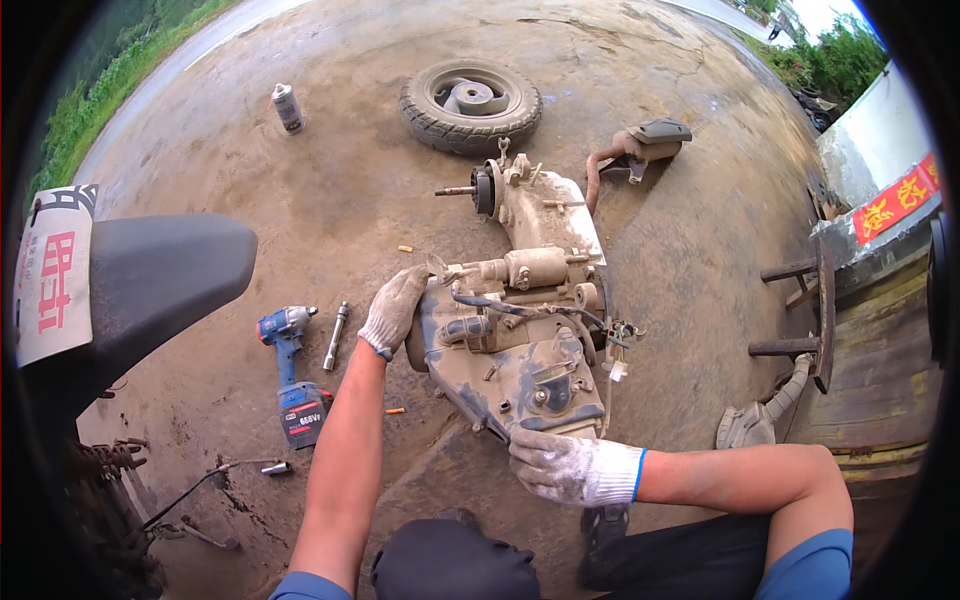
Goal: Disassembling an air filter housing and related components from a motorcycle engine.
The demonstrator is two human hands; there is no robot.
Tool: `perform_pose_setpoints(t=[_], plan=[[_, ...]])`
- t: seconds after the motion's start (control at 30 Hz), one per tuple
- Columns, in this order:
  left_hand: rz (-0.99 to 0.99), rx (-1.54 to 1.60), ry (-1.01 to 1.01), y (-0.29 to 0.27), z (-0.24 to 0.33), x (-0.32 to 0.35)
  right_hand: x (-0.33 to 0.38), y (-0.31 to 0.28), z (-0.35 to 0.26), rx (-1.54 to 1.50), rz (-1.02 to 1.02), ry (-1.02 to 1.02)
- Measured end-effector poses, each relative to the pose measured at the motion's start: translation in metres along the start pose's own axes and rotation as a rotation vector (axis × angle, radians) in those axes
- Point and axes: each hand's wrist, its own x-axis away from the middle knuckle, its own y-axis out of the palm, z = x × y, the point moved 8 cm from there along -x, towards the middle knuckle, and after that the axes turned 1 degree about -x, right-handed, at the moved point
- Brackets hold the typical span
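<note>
A dirty scooter engine (520,350), with its cylinder-shaped starter motor (535,268) and a black wiring lead (500,303) on top, lies on the ground before me. My left hand (395,308), in a soiled white knit glove, grips its left side, fingers over the edge. At the near right end, my right hand (575,468) wears a matching glove. Its fingers are curled against the lower edge of the casing, the tips partly hidden. Toward the far end, a threaded axle shaft (456,190) sticks out to the left.
A wheel with tyre (472,105) and an exhaust muffler (650,145) lie beyond the engine. A spray can (287,108) stands far left. Nearer are a blue impact wrench (290,375), a socket (336,335) and a black fender (170,280). A wooden stool (822,315) is at right.
</note>
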Motion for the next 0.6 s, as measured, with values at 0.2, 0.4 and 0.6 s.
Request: perform_pose_setpoints(t=[0.2,0.4,0.6], plan=[[0.207,-0.342,0.077,0.001,-0.001,0.078,0.064,-0.002,0.005,-0.388,0.133,-0.072],[0.23,-0.544,0.092,0.043,0.019,0.168,0.118,-0.019,0.025,-0.38,-0.005,-0.033],[0.109,-0.496,0.131,0.055,0.042,0.188,0.115,-0.049,0.067,-0.628,-0.214,0.23]])
